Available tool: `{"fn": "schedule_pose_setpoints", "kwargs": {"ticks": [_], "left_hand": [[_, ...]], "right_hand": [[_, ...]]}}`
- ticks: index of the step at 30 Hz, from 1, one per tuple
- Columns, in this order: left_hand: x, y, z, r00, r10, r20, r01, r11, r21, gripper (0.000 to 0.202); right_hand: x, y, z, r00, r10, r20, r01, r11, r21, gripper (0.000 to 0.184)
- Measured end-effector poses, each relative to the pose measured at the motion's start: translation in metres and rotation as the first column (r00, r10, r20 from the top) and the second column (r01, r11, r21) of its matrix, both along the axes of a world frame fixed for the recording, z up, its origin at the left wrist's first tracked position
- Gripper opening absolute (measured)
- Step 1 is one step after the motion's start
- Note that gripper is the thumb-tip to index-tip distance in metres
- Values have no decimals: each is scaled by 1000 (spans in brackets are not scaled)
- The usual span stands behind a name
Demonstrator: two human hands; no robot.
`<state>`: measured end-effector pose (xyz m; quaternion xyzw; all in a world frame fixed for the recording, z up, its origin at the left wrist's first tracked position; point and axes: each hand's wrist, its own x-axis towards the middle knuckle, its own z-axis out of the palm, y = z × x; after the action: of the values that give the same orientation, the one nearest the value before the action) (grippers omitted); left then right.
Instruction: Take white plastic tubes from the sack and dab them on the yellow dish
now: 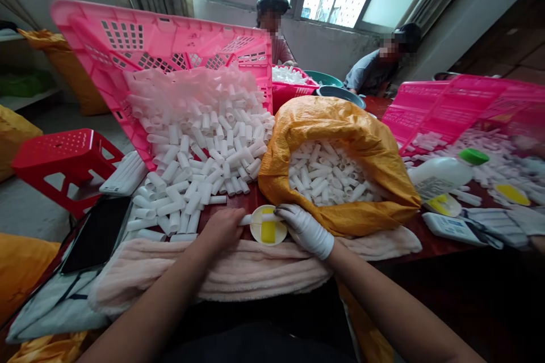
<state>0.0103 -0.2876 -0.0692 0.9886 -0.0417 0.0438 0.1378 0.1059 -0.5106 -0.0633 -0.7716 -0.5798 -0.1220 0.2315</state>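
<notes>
My left hand (224, 229), bare, is closed with its fingertips pinched on a small white piece (246, 220) whose kind I cannot make out. Opposite it, my right hand (307, 231) wears a white glove with dark fingertips and grips a short white plastic tube (269, 217). Both pieces are held roughly in line above a round white dish (280, 236) with a yellow patch in its middle. A pile of similar loose tubes (204, 164) spreads beyond my left hand. Past my right hand, an open orange woven sack (366, 218) holds many more tubes.
A pink crate (170, 25) lies tipped behind the pile. A pale pink towel (255, 272) covers the front edge. Left are a dark phone or tablet (97, 232) and a red stool (63, 150); right, a green-capped bottle (440, 174). Other people work opposite and at right.
</notes>
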Motion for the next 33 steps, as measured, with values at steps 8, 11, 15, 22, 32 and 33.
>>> {"fn": "schedule_pose_setpoints", "kwargs": {"ticks": [8, 11, 15, 22, 32, 33], "left_hand": [[1, 1, 0, 998, 62, -6, -61, 997, 43, 13], [1, 2, 2, 998, 54, -14, -54, 998, 44, 11], [0, 4, 4, 997, 80, -12, -80, 997, 24, 15], [0, 5, 6, 995, 97, -15, -96, 994, 47, 16], [-1, 4, 14, 994, 91, 61, -89, 995, -35, 20], [-3, 3, 18, 994, 76, 82, -71, 996, -62, 23]], "right_hand": [[-11, -6, -10, 1000, 5, 8, -5, 1000, 19, 23], [-12, -4, -8, 997, -57, -61, 59, 998, 27, 27], [-14, -3, -4, 999, 3, 46, 0, 997, -76, 24], [-19, -4, -10, 1000, -20, -23, 20, 999, 25, 28], [-40, 13, 3, 956, 150, -252, -61, 942, 330, 30], [-41, 16, 5, 927, 150, -344, 16, 900, 436, 29]]}}
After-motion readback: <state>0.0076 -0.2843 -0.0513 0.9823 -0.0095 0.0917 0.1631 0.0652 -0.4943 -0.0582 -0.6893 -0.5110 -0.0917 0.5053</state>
